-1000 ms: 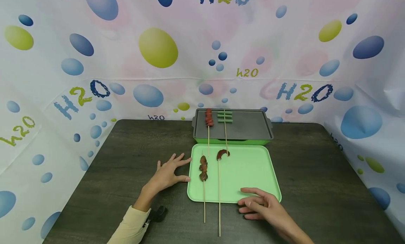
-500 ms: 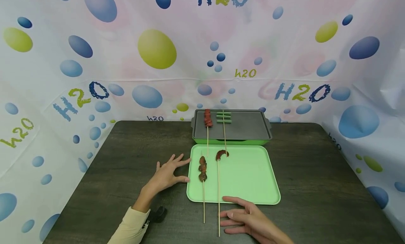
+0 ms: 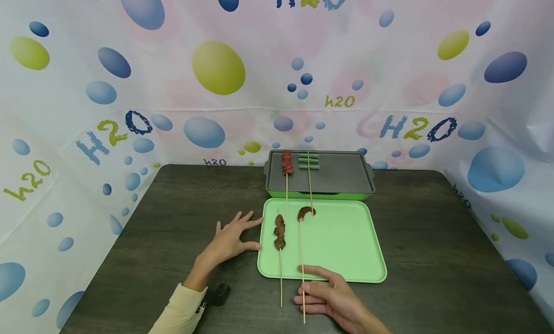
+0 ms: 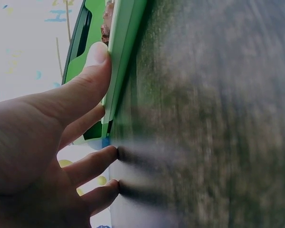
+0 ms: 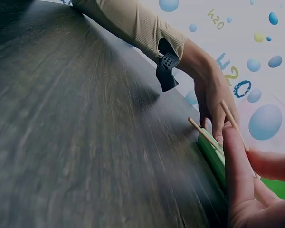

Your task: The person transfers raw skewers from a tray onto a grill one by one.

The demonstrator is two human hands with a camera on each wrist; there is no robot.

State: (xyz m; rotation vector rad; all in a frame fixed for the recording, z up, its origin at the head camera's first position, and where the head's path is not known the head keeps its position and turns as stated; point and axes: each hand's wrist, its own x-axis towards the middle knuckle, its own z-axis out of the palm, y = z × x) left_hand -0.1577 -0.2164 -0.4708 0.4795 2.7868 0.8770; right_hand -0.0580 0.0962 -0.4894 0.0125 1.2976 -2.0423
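Skewer number two on the light green tray (image 3: pixel 346 247), the long one with a curled reddish-brown piece at its top (image 3: pixel 301 257), lies with its stick running off the tray's near rim onto the dark worktop (image 3: pixel 173 204). We have our right hand (image 3: pixel 333 298) at the lower part of that stick: the thumb lies over the tray's near edge, the index fingertip touches the stick, and the other fingers are loosely curled beside it. Whether the stick is truly pinched we cannot tell; the right wrist view shows only a finger lying along it. Just left of it lies a shorter skewer with dark meat chunks (image 3: pixel 279 247), untouched. Our left hand (image 3: pixel 229 237) rests flat on the worktop, fingers spread, with the thumb pressed against the tray's left rim. Beyond the tray, touching its far edge, stands a grey griddle with a green base (image 3: pixel 337 177), carrying a red meat skewer (image 3: pixel 286 168) and a green vegetable skewer (image 3: pixel 308 163).
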